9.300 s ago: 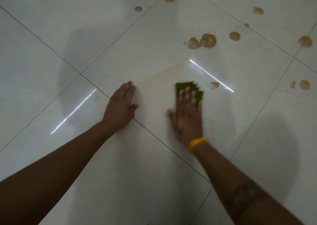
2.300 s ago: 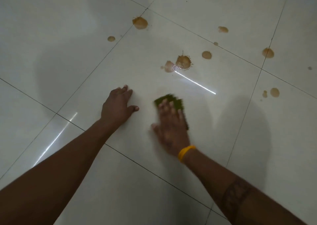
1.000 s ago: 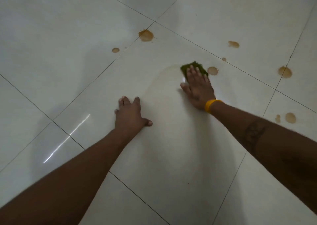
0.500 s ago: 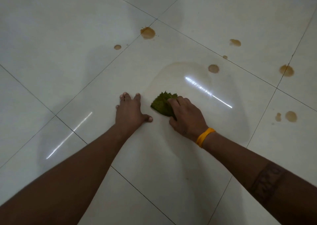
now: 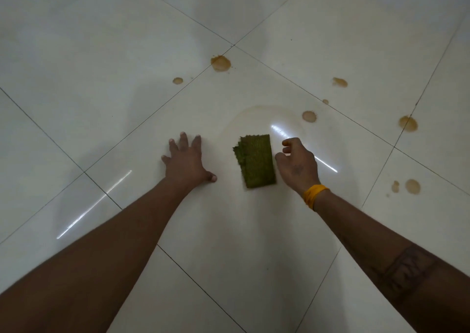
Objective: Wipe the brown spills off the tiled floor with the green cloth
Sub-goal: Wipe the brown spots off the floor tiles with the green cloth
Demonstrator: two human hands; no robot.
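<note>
Underfoot, glossy white tiled floor, brown spills, folded green cloth between empty hands, left splayed, right half-curled.

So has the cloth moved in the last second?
Yes. The cloth was up beside the nearest spill; now it lies flat, closer to the person, between the left hand and right hand, released.

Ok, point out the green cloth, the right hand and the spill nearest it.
green cloth (image 5: 256, 161), head view, middle of folded face.
right hand (image 5: 297, 166), head view, back of hand.
nearest brown spill (image 5: 309, 116), head view, centre.
</note>
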